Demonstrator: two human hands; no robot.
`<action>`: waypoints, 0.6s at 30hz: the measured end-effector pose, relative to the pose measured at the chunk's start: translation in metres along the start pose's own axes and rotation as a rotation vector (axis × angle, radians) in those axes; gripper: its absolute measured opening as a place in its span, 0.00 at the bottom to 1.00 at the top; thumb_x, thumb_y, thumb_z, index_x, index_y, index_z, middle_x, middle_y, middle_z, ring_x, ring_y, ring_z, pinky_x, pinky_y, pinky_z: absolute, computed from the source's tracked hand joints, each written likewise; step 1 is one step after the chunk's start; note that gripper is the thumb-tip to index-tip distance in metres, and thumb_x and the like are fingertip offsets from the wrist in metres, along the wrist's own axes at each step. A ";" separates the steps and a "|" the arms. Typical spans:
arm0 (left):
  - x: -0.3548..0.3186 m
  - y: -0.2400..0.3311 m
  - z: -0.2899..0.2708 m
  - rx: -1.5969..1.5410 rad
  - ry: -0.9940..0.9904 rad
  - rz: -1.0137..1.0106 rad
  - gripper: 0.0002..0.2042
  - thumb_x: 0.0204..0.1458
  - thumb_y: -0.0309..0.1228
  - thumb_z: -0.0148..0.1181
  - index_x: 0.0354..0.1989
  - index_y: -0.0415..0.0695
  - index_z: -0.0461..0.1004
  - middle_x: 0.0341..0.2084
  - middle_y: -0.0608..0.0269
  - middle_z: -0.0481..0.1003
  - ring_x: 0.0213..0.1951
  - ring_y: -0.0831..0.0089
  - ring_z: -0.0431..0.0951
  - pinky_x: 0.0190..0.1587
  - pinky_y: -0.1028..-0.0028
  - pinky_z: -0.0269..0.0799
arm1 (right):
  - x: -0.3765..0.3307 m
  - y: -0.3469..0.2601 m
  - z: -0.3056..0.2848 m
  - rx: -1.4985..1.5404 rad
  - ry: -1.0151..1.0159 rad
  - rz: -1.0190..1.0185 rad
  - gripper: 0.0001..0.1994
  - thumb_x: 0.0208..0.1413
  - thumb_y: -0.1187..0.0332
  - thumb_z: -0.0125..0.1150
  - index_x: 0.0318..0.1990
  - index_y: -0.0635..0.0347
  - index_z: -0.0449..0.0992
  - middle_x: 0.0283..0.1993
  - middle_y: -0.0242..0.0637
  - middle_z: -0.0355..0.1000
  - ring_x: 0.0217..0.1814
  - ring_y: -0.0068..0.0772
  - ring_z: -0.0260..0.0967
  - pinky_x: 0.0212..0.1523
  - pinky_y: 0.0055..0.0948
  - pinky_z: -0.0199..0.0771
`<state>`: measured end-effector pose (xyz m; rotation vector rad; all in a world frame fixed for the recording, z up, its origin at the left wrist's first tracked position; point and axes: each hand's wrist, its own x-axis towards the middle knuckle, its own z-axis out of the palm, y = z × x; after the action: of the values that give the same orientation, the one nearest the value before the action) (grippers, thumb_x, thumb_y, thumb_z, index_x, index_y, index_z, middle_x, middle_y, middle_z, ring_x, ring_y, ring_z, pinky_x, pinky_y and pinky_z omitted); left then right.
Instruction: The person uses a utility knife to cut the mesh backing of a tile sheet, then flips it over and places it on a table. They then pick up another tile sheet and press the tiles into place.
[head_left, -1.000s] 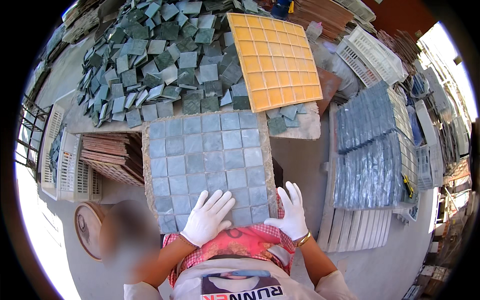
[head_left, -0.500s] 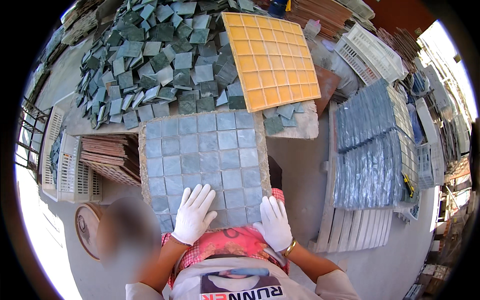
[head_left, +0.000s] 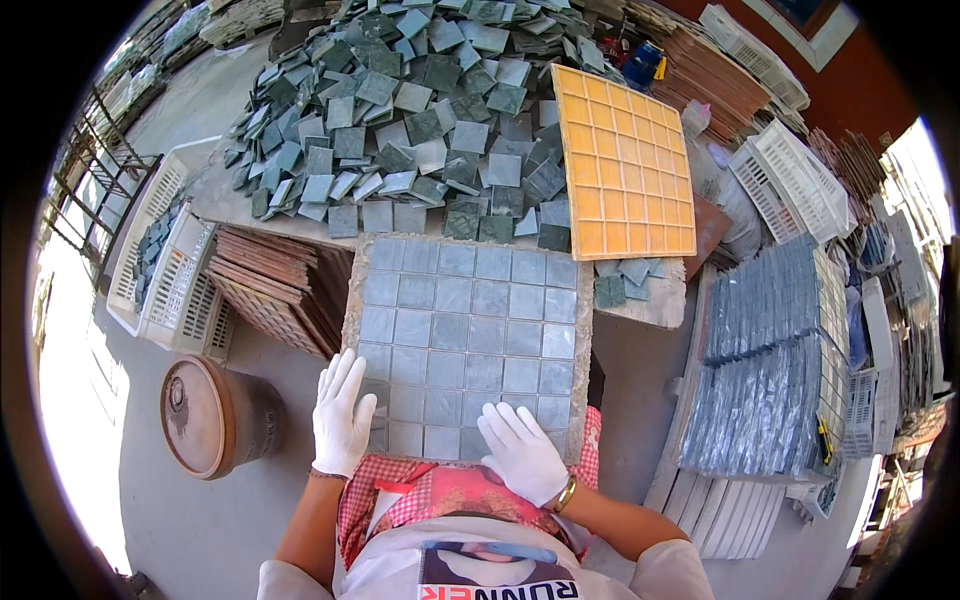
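Observation:
Both my hands wear white gloves. A sheet of square blue-grey stone tiles (head_left: 455, 330), set in even rows, lies before me on a rough-edged board (head_left: 583, 345). My left hand (head_left: 343, 415) is at the near left edge of this board, fingers stretched out and thumb apart. Flat over the near right tiles rests my right hand (head_left: 523, 455), its fingers extended toward the far side. Neither hand grips anything. Beyond the board, a yellow grid tray (head_left: 628, 165) leans tilted on a heap of loose green-grey tiles (head_left: 400, 120).
To the left stand a lidded brown bucket (head_left: 198, 415), stacked reddish trays (head_left: 262, 290) and white plastic crates (head_left: 175, 280). On the right, rows of bundled tile sheets (head_left: 755, 350) sit on a pallet (head_left: 722, 510). Farther back are more white crates (head_left: 790, 180).
My left hand has gone from the tiles to the board's left edge. My right hand has moved from the right edge onto the tiles. The view has shifted left; the blur before the bucket is gone.

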<state>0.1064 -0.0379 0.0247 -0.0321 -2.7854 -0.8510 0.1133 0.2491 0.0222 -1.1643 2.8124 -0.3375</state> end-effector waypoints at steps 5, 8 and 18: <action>-0.021 -0.018 0.005 -0.069 0.070 -0.156 0.25 0.51 0.28 0.56 0.60 0.37 0.65 0.62 0.46 0.62 0.64 0.50 0.60 0.65 0.61 0.56 | 0.023 0.014 -0.008 0.059 0.056 -0.075 0.21 0.49 0.62 0.61 0.50 0.62 0.72 0.56 0.42 0.66 0.60 0.43 0.61 0.59 0.40 0.61; -0.019 -0.013 0.010 -0.160 0.083 -0.195 0.28 0.51 0.29 0.57 0.62 0.37 0.62 0.63 0.44 0.60 0.64 0.49 0.59 0.64 0.62 0.57 | 0.030 0.016 -0.006 0.190 0.112 0.066 0.20 0.47 0.64 0.64 0.48 0.59 0.72 0.49 0.40 0.68 0.53 0.44 0.65 0.53 0.41 0.66; -0.041 -0.026 0.000 -0.022 -0.040 -0.111 0.39 0.47 0.42 0.63 0.65 0.34 0.55 0.64 0.41 0.56 0.66 0.45 0.55 0.67 0.57 0.50 | 0.064 -0.024 -0.031 0.040 -0.053 0.062 0.39 0.40 0.50 0.70 0.61 0.53 0.66 0.66 0.48 0.57 0.67 0.58 0.50 0.66 0.52 0.49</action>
<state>0.1441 -0.0576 0.0017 0.1034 -2.8374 -0.9165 0.0796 0.1922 0.0587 -1.0594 2.7757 -0.3512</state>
